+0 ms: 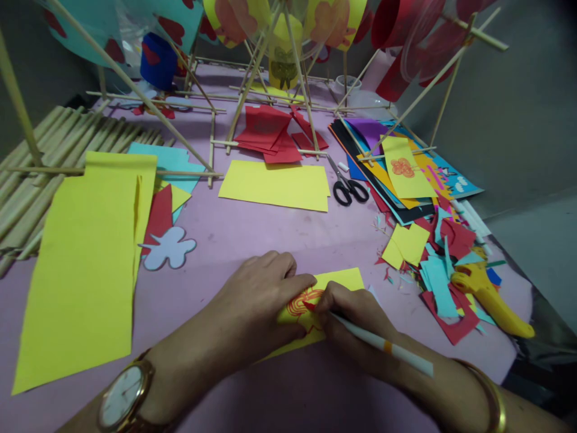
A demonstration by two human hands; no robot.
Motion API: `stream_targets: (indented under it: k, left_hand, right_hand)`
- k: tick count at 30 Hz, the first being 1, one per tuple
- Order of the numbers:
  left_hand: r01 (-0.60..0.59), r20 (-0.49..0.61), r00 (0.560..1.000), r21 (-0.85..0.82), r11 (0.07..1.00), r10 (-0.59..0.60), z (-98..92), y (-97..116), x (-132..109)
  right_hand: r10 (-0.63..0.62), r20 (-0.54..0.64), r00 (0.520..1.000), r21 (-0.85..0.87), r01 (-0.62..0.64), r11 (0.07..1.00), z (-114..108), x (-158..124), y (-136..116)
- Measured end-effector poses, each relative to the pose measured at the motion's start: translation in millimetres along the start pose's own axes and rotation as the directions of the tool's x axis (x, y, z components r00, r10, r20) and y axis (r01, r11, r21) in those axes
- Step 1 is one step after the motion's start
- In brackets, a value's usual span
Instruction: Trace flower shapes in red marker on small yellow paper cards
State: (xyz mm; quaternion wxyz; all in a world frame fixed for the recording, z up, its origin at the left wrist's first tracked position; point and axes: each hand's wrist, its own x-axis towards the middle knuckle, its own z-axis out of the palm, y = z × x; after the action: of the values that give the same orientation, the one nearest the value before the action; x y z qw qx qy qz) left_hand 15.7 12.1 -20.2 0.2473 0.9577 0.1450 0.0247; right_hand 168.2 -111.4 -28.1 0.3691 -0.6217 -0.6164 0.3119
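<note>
My left hand (261, 294) lies on a small yellow paper sheet (345, 279) on the pink table (252, 234), fingers curled and pressing the sheet down. My right hand (356, 319) grips a white pen (387, 346) with a red tip. The tip touches red curved lines drawn on the yellow sheet, right beside my left fingertips. A watch sits on my left wrist and a gold bangle on my right.
Black scissors (349, 189) lie beyond a larger yellow sheet (277, 183). A long yellow sheet (90, 258) lies left, next to bamboo sticks (27, 174). Paper scraps and a yellow glue gun (493, 297) sit right. Stick frames with coloured paper stand behind.
</note>
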Motion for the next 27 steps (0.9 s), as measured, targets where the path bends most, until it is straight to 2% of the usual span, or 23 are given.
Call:
stream_targets:
  k: [27]
  left_hand:
    - [-0.003, -0.010, 1.000, 0.016, 1.000, 0.003, 0.2, 2.1, 1.2]
  right_hand:
    - [0.017, 0.003, 1.000, -0.026, -0.017, 1.000, 1.2, 1.9, -1.9]
